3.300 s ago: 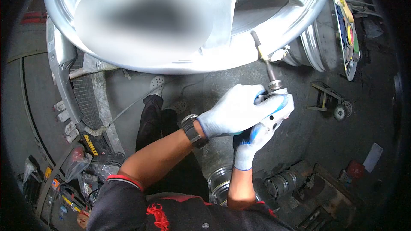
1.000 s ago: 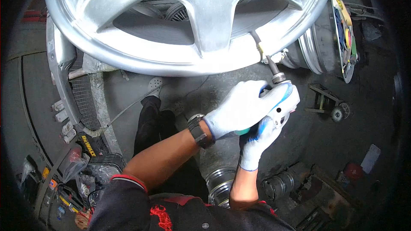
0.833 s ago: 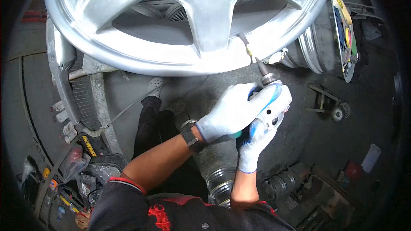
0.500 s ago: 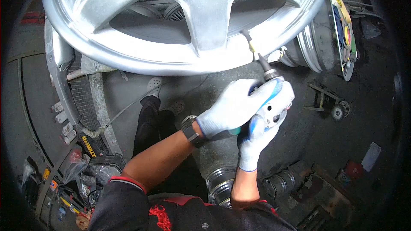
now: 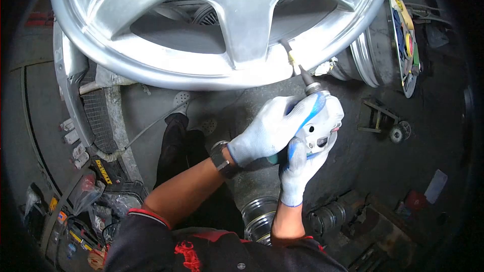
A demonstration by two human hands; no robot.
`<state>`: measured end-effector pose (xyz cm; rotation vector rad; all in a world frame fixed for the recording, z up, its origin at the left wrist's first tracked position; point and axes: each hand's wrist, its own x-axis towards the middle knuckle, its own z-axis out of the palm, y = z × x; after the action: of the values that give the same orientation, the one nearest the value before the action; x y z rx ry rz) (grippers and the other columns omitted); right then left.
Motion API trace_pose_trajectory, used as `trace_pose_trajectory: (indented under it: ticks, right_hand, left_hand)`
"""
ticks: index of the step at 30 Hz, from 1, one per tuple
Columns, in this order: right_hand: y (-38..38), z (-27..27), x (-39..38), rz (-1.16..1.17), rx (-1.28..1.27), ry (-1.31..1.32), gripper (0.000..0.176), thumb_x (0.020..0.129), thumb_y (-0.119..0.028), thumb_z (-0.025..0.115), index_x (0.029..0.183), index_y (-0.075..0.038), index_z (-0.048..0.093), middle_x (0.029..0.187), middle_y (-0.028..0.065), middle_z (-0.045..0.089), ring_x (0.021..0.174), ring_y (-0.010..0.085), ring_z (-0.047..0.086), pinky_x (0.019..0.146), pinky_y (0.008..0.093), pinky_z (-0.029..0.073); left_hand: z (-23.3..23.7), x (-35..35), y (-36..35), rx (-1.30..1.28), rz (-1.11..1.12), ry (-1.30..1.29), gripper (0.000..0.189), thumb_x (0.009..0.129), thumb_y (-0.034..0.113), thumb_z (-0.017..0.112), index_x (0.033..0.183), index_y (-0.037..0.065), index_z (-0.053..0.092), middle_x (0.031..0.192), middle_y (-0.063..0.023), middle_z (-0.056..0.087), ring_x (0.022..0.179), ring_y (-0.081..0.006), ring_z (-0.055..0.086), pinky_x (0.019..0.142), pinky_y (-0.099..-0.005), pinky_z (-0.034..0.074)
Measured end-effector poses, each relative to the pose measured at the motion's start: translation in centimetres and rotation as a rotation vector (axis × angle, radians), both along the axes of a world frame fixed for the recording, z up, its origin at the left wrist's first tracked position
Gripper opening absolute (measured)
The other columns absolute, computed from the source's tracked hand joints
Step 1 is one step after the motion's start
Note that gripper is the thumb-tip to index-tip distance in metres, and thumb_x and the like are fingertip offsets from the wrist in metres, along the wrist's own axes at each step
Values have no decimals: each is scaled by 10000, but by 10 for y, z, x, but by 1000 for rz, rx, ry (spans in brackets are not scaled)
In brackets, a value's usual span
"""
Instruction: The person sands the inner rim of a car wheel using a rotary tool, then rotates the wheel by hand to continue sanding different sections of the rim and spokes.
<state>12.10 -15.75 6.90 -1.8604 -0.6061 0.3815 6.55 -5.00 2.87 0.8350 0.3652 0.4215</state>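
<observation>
A silver alloy wheel (image 5: 247,45) with broad spokes fills the top of the head view. My left hand (image 5: 267,128), in a white knit glove, is wrapped around an angle grinder (image 5: 322,123) with a pale metal head. My right hand (image 5: 297,176), gloved the same way, grips it from below and the right side. A narrow bit (image 5: 292,59) with a yellow band sticks out from the grinder's head. Its dark tip overlaps the inside of the wheel's rim, just right of the middle spoke.
More wheels stand at the right (image 5: 368,58) and lie near my body (image 5: 259,216). On the right floor is a small wheeled metal frame (image 5: 380,118). A bumper-like part (image 5: 75,85) and a DeWalt-marked item (image 5: 103,171) are on the left, by plastic bags.
Both hands and the grinder have shifted slightly left, and the bit's tip has moved left along the rim towards the middle spoke. Both hands keep their hold.
</observation>
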Motion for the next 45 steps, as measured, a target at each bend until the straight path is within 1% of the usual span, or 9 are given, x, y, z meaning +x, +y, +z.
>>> trace_pose_trajectory:
  ticks: [2, 10, 14, 24, 29, 32, 33, 40, 45]
  right_hand:
    - [2, 1, 0, 74, 123, 152, 989, 757, -324, 807, 1482, 47, 245, 1387, 179, 439, 1284, 262, 458, 1089, 403, 358]
    - [18, 5, 12, -67, 98, -17, 951, 758, -286, 804, 1462, 69, 274, 1370, 192, 453, 1264, 270, 473, 1086, 406, 359]
    - [13, 8, 3, 8, -1, -42, 935, 693, -207, 812, 1442, 45, 314, 1345, 193, 457, 1248, 261, 480, 1054, 403, 393]
    - [27, 12, 9, -82, 34, -63, 889, 686, -106, 802, 1417, 59, 324, 1306, 206, 471, 1204, 259, 506, 1017, 390, 427]
    - [20, 15, 4, 31, -18, 43, 887, 703, -102, 771, 1441, 57, 305, 1323, 185, 471, 1217, 251, 502, 1053, 390, 399]
    - [15, 10, 11, 64, 58, 132, 884, 742, -148, 766, 1456, 61, 288, 1355, 183, 459, 1240, 251, 486, 1071, 397, 380]
    - [17, 9, 14, -3, 103, 129, 892, 752, -170, 774, 1460, 63, 283, 1364, 190, 453, 1250, 257, 479, 1077, 399, 373]
    - [5, -13, 12, -30, 97, -57, 981, 773, -330, 784, 1484, 55, 229, 1387, 210, 438, 1301, 283, 449, 1092, 419, 355]
    - [-4, -12, 5, 80, 118, 130, 1044, 782, -461, 769, 1498, 53, 209, 1430, 193, 409, 1334, 281, 420, 1125, 411, 316]
  left_hand:
    - [3, -7, -4, 702, 295, 154, 347, 1035, 248, 491, 1223, -20, 607, 990, -122, 683, 917, -102, 607, 840, -297, 497]
    - [18, 25, 26, -94, -130, 86, 427, 1025, 329, 513, 1201, -50, 601, 1052, -124, 661, 927, -138, 586, 864, -303, 478]
    - [-4, -3, 9, 692, 276, -104, 551, 991, 193, 529, 1475, -20, 375, 1398, -194, 479, 1217, -288, 520, 1036, -386, 424]
    - [31, 0, 37, 108, -144, 14, 534, 1028, 208, 457, 1511, 16, 332, 1419, -223, 442, 1275, -281, 486, 1090, -382, 377]
    - [15, -3, 2, 281, 413, 15, 554, 1017, 462, 498, 1085, -65, 652, 961, -156, 697, 891, -159, 639, 796, -325, 497]
    - [2, 14, 7, 282, 217, 68, 608, 1011, 510, 465, 1024, -63, 669, 853, -195, 691, 818, -214, 669, 760, -353, 502]
    - [12, 17, 17, 39, 5, 155, 444, 1045, 319, 464, 1305, -29, 554, 1110, -110, 662, 998, -135, 594, 917, -292, 467]
    - [5, 21, 17, 1, -104, 106, 416, 1043, 357, 487, 1165, -10, 638, 975, -30, 679, 897, -54, 563, 801, -257, 479]
    - [13, -3, 6, 442, 51, 206, 321, 1021, 229, 491, 1143, -43, 610, 920, -187, 676, 797, -196, 665, 705, -326, 505]
